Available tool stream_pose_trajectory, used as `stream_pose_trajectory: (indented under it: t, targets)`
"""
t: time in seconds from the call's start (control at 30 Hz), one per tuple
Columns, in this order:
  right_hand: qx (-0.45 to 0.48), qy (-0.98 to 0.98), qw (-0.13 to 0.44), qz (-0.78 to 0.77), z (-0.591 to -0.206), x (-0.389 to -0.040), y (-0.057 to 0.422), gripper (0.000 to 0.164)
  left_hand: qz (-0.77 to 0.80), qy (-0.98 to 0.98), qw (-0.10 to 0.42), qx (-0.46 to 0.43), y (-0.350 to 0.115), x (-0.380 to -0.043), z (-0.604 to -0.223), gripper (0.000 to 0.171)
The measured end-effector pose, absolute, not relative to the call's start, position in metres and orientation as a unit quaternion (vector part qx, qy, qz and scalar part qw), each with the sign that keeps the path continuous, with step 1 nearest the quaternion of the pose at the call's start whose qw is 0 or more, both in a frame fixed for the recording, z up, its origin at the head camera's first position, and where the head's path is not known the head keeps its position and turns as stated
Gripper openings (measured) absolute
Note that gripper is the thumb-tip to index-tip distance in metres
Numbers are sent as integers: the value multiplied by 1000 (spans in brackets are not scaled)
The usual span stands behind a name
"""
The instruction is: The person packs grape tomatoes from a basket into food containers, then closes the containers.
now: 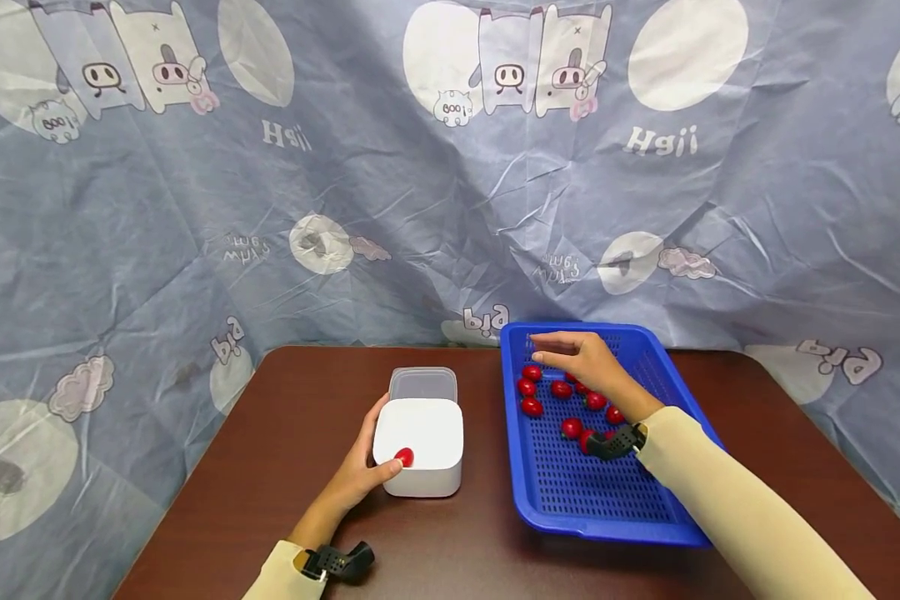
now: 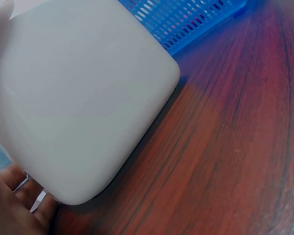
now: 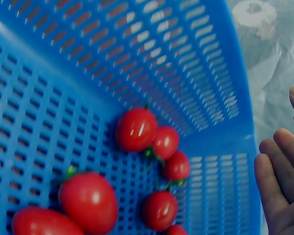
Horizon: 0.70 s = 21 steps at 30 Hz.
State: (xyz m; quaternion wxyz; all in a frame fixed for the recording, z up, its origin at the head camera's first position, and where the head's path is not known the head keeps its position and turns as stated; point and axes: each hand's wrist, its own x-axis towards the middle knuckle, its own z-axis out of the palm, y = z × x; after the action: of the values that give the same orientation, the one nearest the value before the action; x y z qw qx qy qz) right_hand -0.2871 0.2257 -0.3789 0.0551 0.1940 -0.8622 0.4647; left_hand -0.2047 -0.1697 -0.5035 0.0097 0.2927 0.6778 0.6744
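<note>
My left hand (image 1: 363, 467) grips a white rounded-square container (image 1: 423, 482) from its left side, fingers round the wall and thumb at the front rim. Right at the thumb tip a small red tomato (image 1: 404, 457) shows against the white; I cannot tell whether they touch. The container's pale wall (image 2: 88, 107) fills much of the left wrist view. Over the far part of a blue basket (image 1: 525, 500) hovers my right hand (image 1: 587, 358), fingers extended and thumb apart. A red sliver shows by that thumb in the right wrist view, its nature unclear. Several cherry tomatoes (image 3: 88, 200) lie in the basket.
A clear plastic lid or box (image 1: 423, 383) lies just behind the white container. Both stand on a dark brown table (image 1: 270, 467), left of the basket. A grey-blue patterned cloth (image 1: 390, 183) hangs behind the table.
</note>
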Motion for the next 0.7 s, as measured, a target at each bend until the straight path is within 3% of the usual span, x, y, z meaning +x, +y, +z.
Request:
stream_pose_trajectory:
  t: [0.3,0.7]
  targets:
    - [147,-891,51,427,-398,-298,247,51,684,666,20,297,-167,-203,-504,91]
    - [139,-911,29,388,-413,-304,258,43,670,682,6,294,-170,-204,-502,91]
